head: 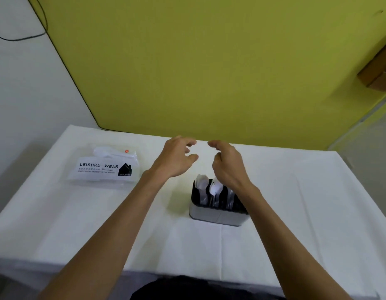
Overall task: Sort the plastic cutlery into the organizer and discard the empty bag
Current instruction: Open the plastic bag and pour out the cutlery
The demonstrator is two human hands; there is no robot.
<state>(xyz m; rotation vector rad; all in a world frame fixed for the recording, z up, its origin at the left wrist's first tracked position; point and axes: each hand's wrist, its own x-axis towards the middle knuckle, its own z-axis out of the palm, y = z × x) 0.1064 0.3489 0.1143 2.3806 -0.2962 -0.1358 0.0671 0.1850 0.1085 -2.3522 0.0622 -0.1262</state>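
Note:
A grey organizer (215, 216) with a black inside stands near the middle of the table and holds white plastic cutlery (213, 188) upright. To the left lies a clear plastic bag (103, 169) printed "LEISURE WEAR", with some white cutlery showing at its far end. My left hand (176, 158) hovers above the table beyond the organizer, fingers loosely curled, holding nothing. My right hand (227, 163) hangs over the organizer's far side, fingers also loosely curled and empty. The two hands face each other a short gap apart.
The table (79, 224) is covered with a white cloth. A yellow-green wall stands right behind it, a white wall with a black cable (18, 37) to the left. A wooden edge (380, 70) juts in at the upper right.

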